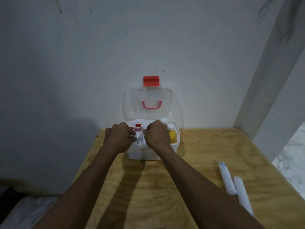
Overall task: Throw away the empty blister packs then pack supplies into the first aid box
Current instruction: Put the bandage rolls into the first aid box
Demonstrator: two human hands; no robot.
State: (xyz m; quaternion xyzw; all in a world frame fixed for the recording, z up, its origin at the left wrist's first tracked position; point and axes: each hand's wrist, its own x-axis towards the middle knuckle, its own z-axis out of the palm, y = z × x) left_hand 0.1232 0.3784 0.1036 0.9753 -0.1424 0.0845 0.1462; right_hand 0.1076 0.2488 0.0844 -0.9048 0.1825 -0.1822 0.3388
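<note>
First aid box (152, 151) sits at the back of the wooden counter (198, 154), pushed right up against the wall so the clear lid (148, 103) can lean open on it with the red latch (151, 81) sticking up, which keeps both hands free for packing. Left hand (118, 138) and right hand (157, 136) are both curled over the white inner tray (142, 141), one on each side, probably so it goes in level. Left grip is closed with fingertips on the tray's edge; right grip is a closed fist too, but honestly I can't tell from this angle whether it's pinching the tray or just resting on it.

Already inside: a yellow bottle (172, 135) standing upright in the right end, where tall stuff fits, and a red-capped bottle (138, 127) in the tray near the back.

Two white rolls (234, 184) lie touching each other on the counter, well off to the right, so I'd guess they're up next. No blister packs in view.
</note>
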